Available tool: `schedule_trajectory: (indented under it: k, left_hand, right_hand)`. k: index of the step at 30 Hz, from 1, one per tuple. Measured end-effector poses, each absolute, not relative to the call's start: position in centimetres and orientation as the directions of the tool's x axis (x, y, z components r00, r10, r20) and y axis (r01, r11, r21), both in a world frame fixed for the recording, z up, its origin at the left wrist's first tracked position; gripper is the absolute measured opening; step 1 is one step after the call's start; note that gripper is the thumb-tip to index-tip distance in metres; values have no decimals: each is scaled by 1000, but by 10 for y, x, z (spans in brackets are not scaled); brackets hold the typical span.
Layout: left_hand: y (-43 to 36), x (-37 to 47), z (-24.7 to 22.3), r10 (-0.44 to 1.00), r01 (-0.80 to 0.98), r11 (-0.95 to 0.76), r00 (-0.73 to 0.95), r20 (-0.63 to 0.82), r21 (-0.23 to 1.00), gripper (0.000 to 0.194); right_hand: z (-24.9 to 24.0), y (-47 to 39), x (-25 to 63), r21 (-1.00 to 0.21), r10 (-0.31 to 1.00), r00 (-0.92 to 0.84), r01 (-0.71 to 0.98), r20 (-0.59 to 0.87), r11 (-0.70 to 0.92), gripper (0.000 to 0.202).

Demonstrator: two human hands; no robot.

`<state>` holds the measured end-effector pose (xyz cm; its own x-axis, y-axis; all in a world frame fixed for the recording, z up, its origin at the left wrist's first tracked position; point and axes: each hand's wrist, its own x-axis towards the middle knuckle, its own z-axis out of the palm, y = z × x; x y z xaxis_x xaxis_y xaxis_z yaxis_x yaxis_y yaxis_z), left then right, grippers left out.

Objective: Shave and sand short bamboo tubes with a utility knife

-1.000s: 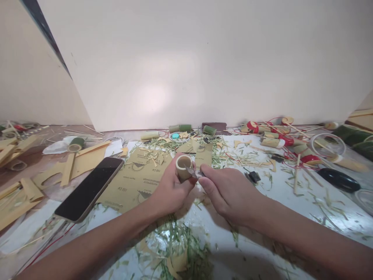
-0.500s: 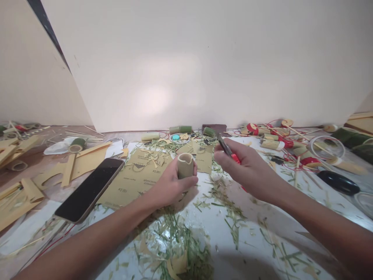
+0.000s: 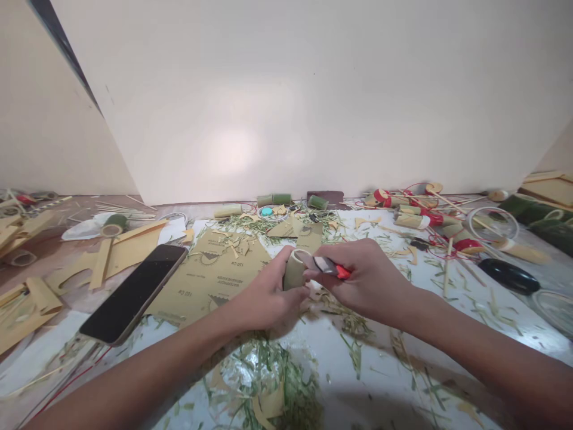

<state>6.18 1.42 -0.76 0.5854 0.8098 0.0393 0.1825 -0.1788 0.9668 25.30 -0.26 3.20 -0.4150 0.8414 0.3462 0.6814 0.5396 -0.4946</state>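
Note:
A short, pale green bamboo tube (image 3: 293, 273) is upright at the middle of the view, its open end facing up. My left hand (image 3: 268, 292) is wrapped round the tube from the left. My right hand (image 3: 364, 272) grips a utility knife (image 3: 327, 266) with a red part near my fingers. The knife's blade end points left and meets the right side of the tube's rim; its exact tip is hard to make out. My two hands are close together, above the white, shaving-covered surface.
Brown sandpaper sheets (image 3: 201, 278) lie behind my left forearm, beside a black phone (image 3: 134, 292). Green shavings (image 3: 286, 382) cover the near middle. Bamboo pieces with red cord (image 3: 430, 220), a clear ring (image 3: 492, 224) and a black oval object (image 3: 509, 276) are on the right.
My right hand has moved left and down, bringing the knife to the tube's rim. The tube in my left hand has shifted slightly right and tilted. The view has moved a little.

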Motion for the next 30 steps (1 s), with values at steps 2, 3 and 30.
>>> schedule_trajectory:
  k: [2, 3, 30]
  left_hand:
    - [14, 62, -7, 812, 197, -180, 583, 33, 964, 24]
    - [15, 62, -7, 814, 198, -177, 579, 30, 964, 24]
    - [38, 58, -18, 906, -87, -94, 405, 121, 992, 23]
  right_hand:
    - [31, -2, 254, -448, 815, -435, 685, 382, 575, 19]
    - [32, -2, 255, -436, 809, -444, 685, 384, 583, 18]
    - [5, 60, 278, -375, 861, -464, 775, 209, 509, 28]
